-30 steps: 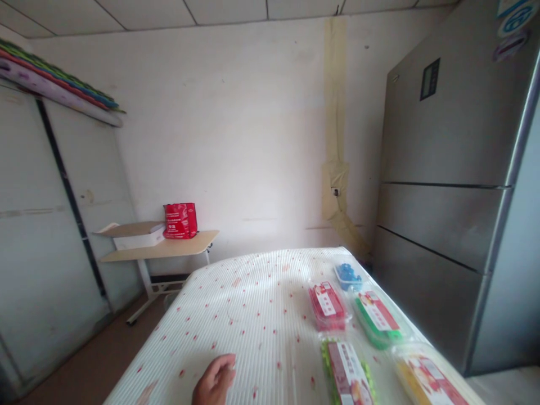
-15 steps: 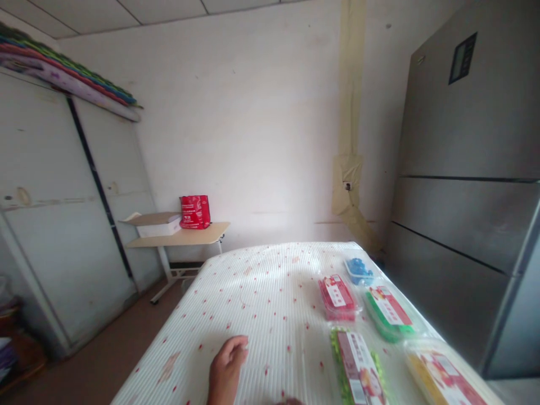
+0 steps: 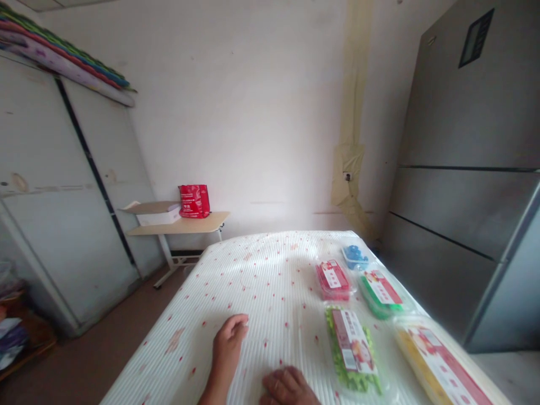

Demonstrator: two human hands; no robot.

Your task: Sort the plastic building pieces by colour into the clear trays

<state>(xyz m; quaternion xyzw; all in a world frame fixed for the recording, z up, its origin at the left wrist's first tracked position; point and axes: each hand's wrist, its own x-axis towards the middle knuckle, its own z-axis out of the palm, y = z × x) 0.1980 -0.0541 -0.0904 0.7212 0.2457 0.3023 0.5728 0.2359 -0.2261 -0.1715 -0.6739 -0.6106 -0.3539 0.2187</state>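
Resting on the tablecloth, my left hand (image 3: 230, 337) is loosely curved, with a gap between thumb and fingers and nothing visible in it. My right hand (image 3: 289, 385) lies palm down at the bottom edge, fingers on the cloth; no object shows in it. To its right is a clear plastic box of green pieces (image 3: 354, 351) with a printed label. A box of yellow pieces (image 3: 434, 360) stands further right. Behind them sit a box of red pieces (image 3: 333, 278), a box of bright green pieces (image 3: 382, 292) and a small box of blue pieces (image 3: 355, 256).
The table wears a ribbed white cloth (image 3: 261, 281) with red specks. A grey refrigerator (image 3: 459, 208) stands at the right. Against the wall, a small side table (image 3: 202, 222) bears a red bag (image 3: 194, 201) and a white carton (image 3: 158, 215). Sliding cabinet doors (image 3: 50, 185) are at left.
My right hand has come further into view from the bottom edge. The view has tilted slightly downward, so the table and boxes sit higher. My left hand keeps nearly the same pose.
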